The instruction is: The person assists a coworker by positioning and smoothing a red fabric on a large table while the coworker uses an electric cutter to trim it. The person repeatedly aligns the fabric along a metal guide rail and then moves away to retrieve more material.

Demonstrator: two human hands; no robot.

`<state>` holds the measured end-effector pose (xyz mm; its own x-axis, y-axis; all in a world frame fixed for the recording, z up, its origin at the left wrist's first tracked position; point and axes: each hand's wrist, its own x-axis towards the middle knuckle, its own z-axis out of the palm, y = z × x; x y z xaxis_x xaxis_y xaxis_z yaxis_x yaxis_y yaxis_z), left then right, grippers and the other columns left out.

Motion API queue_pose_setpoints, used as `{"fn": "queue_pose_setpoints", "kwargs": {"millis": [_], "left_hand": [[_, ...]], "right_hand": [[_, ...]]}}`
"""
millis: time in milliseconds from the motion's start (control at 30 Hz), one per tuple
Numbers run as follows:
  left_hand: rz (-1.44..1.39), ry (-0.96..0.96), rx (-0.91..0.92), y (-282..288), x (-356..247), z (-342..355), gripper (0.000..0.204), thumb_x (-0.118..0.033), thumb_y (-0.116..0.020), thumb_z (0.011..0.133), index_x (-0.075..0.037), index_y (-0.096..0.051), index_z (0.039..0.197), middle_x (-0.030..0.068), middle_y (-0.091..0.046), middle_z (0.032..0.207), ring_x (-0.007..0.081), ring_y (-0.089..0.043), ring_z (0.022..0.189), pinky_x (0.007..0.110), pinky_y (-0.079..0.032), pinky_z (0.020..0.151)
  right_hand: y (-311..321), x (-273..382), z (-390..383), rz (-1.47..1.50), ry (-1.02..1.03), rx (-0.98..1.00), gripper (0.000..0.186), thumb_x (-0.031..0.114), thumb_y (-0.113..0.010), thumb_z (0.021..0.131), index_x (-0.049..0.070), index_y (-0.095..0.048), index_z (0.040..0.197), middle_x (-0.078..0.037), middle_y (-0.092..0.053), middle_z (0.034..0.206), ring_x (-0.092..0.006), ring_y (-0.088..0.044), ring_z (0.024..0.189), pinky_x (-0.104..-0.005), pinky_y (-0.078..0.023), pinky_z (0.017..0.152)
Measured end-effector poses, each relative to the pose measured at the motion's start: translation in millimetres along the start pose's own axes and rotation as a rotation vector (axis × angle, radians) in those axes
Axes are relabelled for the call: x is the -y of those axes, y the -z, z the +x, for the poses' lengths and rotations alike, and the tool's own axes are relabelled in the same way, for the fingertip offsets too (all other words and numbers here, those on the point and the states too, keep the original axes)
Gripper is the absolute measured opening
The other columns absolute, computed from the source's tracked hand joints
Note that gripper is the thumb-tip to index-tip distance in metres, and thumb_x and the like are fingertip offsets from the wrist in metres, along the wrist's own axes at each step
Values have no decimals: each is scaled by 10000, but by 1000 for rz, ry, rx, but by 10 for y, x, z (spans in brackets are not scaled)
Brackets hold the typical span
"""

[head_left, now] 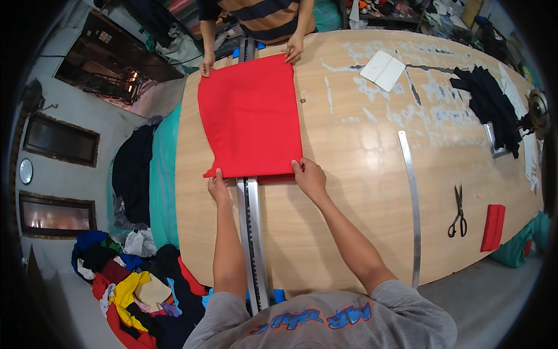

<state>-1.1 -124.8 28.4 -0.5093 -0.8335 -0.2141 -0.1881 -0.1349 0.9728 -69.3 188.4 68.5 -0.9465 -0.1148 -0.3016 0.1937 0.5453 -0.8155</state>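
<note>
Grey shirt (325,323) nearest; left hand (218,187) and right hand (309,178) each pinch a near corner of the red cloth (250,116), flat on the wooden table (349,192) over a metal rail (253,244). Another person's hands (293,49) hold the far edge.

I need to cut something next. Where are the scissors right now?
In the head view, the black-handled metal scissors lie on the wooden table's right side, between the long curved metal ruler and a small folded red cloth piece.

A red cloth (251,116) lies flat and smooth on the wooden table (349,192), a folded rectangle crossing the metal rail (252,232) that runs down the table's length. Its near edge rests over the rail.
</note>
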Motion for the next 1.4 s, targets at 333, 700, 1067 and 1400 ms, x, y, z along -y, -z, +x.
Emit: {"fn": "queue_pose_setpoints", "kwargs": {"millis": [333,700,1067,1400], "left_hand": [[1028,-658,-67,647,577,-187,465,-353,-617,1059,1,-605,1359,195,-578,1422,367,-468,1365,504,-335,1180],[956,-590,-151,595,492,-152,497,-340,-492,1102,-102,-530,1536,167,-480,1591,339,-372,1516,514,-232,1263],[971,-513,-209,603,478,-133,422,-297,-470,1104,-114,-604,1460,136,-512,1568,301,-390,1511,520,-241,1270],[1040,-478,-295,611,545,-135,452,-282,-444,1107,-111,-555,1510,147,-501,1578,315,-384,1519,533,-240,1265]], "right_hand": [[-329,-188,-93,-137,-6,-86,398,405,-585,1051,58,-650,870,-188,-727,811,-426,-719,824,-550,-536,734],[-415,-275,-121,-198,34,-101,466,444,-548,1075,49,-617,837,-159,-660,700,-394,-654,670,-513,-473,636],[-250,-413,-209,-205,17,-140,492,458,-529,1083,29,-609,856,-177,-632,713,-393,-616,687,-496,-470,673],[898,-1473,-851,-592,166,-623,260,194,-477,1117,16,-627,1233,-174,-585,1348,-340,-494,1297,-502,-382,1081]]}}
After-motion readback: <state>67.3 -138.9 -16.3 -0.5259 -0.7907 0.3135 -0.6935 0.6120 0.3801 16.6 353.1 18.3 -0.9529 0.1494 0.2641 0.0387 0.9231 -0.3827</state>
